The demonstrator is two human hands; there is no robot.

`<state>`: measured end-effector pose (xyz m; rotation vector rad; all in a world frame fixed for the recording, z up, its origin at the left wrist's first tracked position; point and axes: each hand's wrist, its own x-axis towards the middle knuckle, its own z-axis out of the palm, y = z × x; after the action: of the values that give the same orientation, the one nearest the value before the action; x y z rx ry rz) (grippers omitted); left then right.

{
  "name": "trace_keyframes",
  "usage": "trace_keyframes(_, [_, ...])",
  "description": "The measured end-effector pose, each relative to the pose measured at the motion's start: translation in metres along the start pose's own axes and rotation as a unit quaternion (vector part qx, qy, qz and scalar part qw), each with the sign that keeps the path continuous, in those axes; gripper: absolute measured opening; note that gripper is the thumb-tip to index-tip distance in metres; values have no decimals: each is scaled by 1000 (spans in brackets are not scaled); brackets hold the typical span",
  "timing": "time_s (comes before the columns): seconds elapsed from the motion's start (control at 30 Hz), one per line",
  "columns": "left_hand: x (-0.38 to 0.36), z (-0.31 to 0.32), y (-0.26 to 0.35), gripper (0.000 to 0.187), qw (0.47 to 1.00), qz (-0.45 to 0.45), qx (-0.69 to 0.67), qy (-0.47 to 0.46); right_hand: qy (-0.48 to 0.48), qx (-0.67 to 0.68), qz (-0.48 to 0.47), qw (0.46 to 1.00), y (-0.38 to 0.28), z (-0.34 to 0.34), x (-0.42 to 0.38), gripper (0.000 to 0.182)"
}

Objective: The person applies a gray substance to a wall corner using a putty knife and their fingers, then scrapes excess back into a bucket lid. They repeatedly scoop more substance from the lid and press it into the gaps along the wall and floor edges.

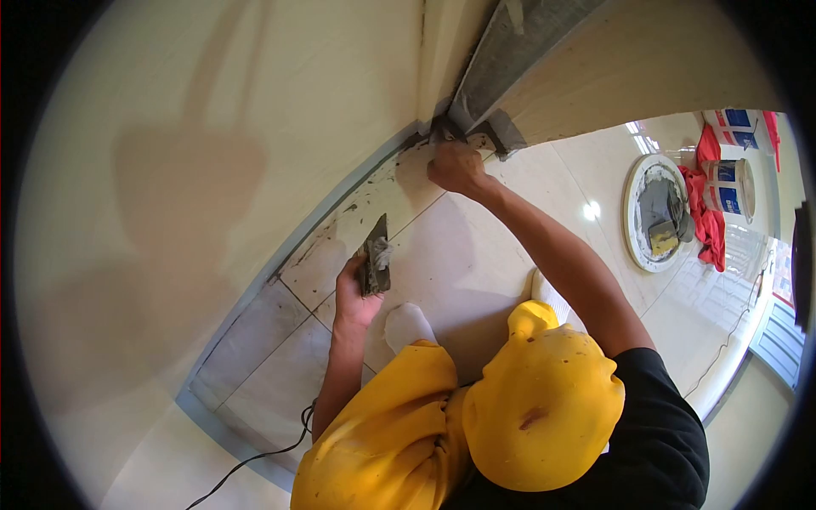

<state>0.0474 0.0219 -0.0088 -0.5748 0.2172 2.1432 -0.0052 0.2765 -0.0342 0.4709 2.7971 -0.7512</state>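
Observation:
My left hand (355,296) is closed around a flat trowel (375,265), with a lump of grey mortar (382,253) on its face. It is above the floor tiles, a little out from the wall. My right hand (459,168) reaches into the corner at the foot of the door frame (501,72). Its fingers are wrapped round a small tool whose dark blade (446,129) points into the corner; the handle is hidden by the hand. Dark crumbs and smears lie on the tiles (336,229) along the grey skirting strip (280,255).
A round white tub (633,223) of grey mortar, with a yellowish tool (663,237) in it, stands at right. Beside it are a red cloth (711,229) and white-and-blue buckets (728,189). A black cable (263,455) runs across the lower left. My knees are bent in yellow trousers (544,408).

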Motion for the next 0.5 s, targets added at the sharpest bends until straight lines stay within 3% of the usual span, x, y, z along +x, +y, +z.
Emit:
trace_keyframes(0.07, [0,21,-8,14,977,48,114,173,6,1,2,1000,-1,1,-3,34])
trace_keyframes(0.17, [2,18,-8,14,978,47,107,174,-34,-7,15,999,1,-3,-5,34])
trace_keyframes(0.23, [2,18,-8,14,979,46,108,167,3,55,-23,998,8,-6,-9,49])
trace_keyframes(0.37, [6,22,-12,14,978,29,96,185,23,109,-17,994,7,-23,-36,48])
trace_keyframes(0.43, [11,27,-17,14,971,28,109,210,-59,263,-86,959,-1,-43,-58,58])
trace_keyframes(0.5, [18,37,-26,14,964,31,120,236,-112,306,-112,939,-12,-55,-84,60])
